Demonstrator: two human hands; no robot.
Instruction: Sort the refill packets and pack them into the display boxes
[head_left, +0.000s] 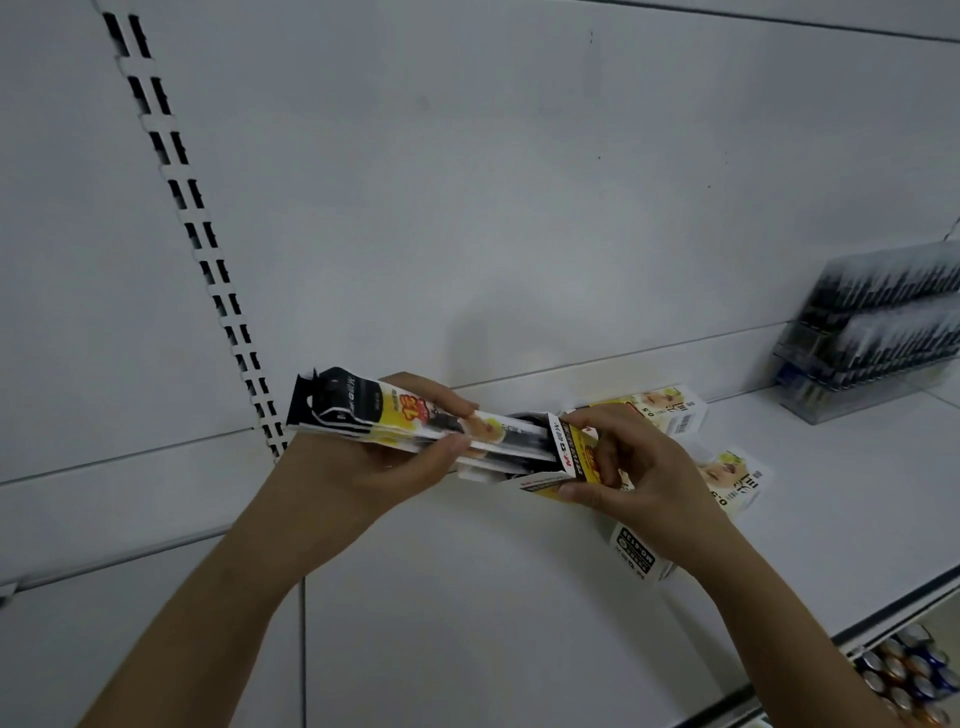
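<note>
Above the white shelf, my left hand is gripping a stack of refill packets, its far end sitting inside the open display box my right hand is pinching.

Black-yellow-white packets, seemingly.

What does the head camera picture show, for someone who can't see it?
Two hands slide a bundle of refill packets into an open yellow and white box above a white shelf: the left hand grips the packets, the right hand holds the box. Two more boxes lie on the shelf behind, and a clear pen rack stands at the far right.
</note>
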